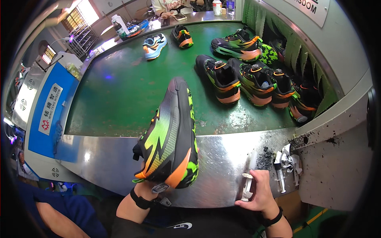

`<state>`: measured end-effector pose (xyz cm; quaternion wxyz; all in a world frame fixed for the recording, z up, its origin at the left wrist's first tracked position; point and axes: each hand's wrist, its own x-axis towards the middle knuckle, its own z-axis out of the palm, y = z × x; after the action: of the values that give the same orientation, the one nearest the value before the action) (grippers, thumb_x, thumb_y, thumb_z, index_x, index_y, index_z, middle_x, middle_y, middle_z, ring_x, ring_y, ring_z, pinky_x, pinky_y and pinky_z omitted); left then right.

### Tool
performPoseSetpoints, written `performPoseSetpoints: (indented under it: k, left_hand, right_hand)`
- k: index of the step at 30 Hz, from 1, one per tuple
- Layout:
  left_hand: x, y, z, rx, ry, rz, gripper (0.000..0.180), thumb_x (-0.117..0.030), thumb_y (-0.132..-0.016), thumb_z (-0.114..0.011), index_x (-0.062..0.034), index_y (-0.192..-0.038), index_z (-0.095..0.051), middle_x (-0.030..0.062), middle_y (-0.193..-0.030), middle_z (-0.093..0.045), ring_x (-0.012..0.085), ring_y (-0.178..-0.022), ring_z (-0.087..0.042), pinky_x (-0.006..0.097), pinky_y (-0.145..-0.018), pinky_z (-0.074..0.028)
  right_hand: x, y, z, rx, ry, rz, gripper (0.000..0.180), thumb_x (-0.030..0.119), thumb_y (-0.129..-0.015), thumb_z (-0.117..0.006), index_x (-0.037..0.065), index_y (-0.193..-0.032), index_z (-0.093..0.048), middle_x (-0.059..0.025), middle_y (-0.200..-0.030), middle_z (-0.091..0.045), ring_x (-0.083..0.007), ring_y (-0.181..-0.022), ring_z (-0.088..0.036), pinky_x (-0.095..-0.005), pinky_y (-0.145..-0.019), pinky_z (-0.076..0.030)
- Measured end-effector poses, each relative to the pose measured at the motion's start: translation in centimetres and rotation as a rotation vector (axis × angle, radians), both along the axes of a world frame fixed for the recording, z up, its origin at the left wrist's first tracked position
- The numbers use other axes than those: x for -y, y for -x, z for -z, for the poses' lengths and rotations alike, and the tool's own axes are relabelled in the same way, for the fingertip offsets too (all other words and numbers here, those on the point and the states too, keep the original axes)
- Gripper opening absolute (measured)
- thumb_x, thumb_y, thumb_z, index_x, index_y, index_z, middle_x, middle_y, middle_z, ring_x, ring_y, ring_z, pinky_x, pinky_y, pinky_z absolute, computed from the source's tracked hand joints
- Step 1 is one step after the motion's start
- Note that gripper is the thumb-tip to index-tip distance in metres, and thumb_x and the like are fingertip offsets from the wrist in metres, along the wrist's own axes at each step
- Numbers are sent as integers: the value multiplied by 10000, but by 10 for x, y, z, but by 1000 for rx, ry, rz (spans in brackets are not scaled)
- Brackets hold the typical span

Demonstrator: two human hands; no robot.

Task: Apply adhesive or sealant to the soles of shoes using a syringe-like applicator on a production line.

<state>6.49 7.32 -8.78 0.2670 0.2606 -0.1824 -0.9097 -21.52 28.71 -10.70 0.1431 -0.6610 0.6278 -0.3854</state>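
My left hand [147, 190] is closed on the heel end of a sneaker [168, 133], its fingers mostly hidden behind the shoe. The sneaker is black, grey and neon green with orange trim. It is raised on its side, toe pointing away, over the steel table edge [107, 156]. In my right hand [262, 194] is a syringe [247, 184], pinched between thumb and fingers. Its pale barrel points away from me, and whitish residue clings around the flange and plunger. Just right of that hand lie used syringes [280, 174] with crumpled white scraps and black crumbs.
Several matching sneakers [220, 81] stand on the green belt [119, 95] at right, near a flap-curtained opening [305, 59]. Farther back sit a blue-white sneaker [154, 45] and a dark one [182, 36]. A blue-white machine [53, 107] flanks the left. Across the belt is another person's hand [167, 15].
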Motion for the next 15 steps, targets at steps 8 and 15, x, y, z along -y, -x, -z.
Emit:
performPoseSetpoints:
  k: [8,15]
  left_hand:
    - [-9,12,-21,168,244,74,661,-415,-948,-586,10,-1422,-409,230,-1395,-496,339,-1233,-553,462,-1067,-464]
    - [7,-23,5,503,813,111,687,-463,-880,-684,-19,-1373,-505,184,-1366,-556,289,-1239,-561,478,-1055,-475]
  right_hand:
    - [-1,1,-4,-7,6,18,969,432,-593,-902,4,-1332,-445,-159,-1141,-540,-335,-1008,-511,-437,-906,-383]
    - [5,0,-9,-8,19,26,941,420,-612,-891,19,-1340,-451,-149,-1172,-544,-333,-1038,-524,-436,-921,-385]
